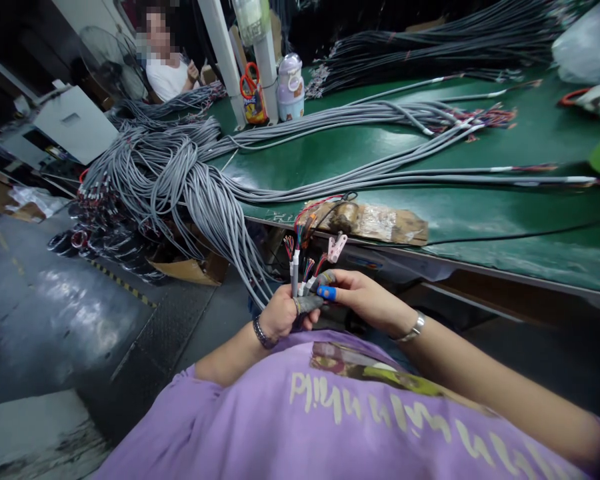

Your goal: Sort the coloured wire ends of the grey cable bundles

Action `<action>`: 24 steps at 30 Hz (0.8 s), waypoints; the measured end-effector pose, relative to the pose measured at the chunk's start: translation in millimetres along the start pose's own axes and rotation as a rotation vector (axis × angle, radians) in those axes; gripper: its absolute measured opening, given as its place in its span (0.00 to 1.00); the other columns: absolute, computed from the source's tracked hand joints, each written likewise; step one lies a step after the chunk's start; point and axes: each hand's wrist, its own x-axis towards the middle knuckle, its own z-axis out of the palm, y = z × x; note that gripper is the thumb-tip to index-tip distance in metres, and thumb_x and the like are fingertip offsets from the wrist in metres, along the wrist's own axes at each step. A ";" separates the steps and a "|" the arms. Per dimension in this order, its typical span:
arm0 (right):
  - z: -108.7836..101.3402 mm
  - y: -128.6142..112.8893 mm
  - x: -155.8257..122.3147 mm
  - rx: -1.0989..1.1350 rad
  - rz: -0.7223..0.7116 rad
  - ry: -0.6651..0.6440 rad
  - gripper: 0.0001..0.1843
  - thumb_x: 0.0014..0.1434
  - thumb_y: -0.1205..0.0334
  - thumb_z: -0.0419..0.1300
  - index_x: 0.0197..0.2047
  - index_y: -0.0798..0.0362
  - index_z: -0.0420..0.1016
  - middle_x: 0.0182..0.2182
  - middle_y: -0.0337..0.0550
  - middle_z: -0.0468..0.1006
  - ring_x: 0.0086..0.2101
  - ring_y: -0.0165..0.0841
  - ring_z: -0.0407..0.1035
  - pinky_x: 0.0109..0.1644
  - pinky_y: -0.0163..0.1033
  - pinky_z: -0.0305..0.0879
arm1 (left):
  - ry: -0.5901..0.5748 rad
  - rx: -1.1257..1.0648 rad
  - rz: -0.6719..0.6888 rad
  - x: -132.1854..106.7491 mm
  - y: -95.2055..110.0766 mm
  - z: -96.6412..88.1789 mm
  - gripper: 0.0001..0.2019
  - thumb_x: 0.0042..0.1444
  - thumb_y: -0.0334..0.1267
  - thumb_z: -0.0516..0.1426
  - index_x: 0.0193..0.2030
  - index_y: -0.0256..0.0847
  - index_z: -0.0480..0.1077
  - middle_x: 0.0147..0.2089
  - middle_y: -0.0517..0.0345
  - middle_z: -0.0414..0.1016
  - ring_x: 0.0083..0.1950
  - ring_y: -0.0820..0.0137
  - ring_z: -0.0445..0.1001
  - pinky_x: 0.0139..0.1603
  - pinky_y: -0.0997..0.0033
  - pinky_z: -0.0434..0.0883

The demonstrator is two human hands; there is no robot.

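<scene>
My left hand (283, 312) is closed around the ends of several grey cables (297, 268), whose stripped coloured wires fan out upward. My right hand (363, 297) pinches the same cable ends from the right, with a blue finger cot on one fingertip and grey cots on others. Both hands sit just below the front edge of the green workbench (480, 220). A big bundle of grey cables (180, 180) drapes off the bench's left side and runs down toward my left hand.
Long grey cable runs (405, 127) lie across the bench. Orange-handled scissors (250, 83) and a plastic bottle (291, 87) stand by white posts at the back. A taped cardboard patch (375, 223) sits on the front edge. Another person (167, 63) sits at far left. Cable coils (105, 233) lie on the floor.
</scene>
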 end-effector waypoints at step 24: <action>-11.7 11.3 4.2 0.398 0.063 0.314 0.18 0.43 0.52 0.70 0.28 0.52 0.67 0.22 0.34 0.67 0.20 0.24 0.57 0.23 0.33 0.60 | 0.251 -0.050 0.090 -0.1 -7.3 6.5 0.22 0.43 0.53 0.66 0.29 0.38 0.65 0.20 0.64 0.69 0.15 0.79 0.63 0.16 0.78 0.59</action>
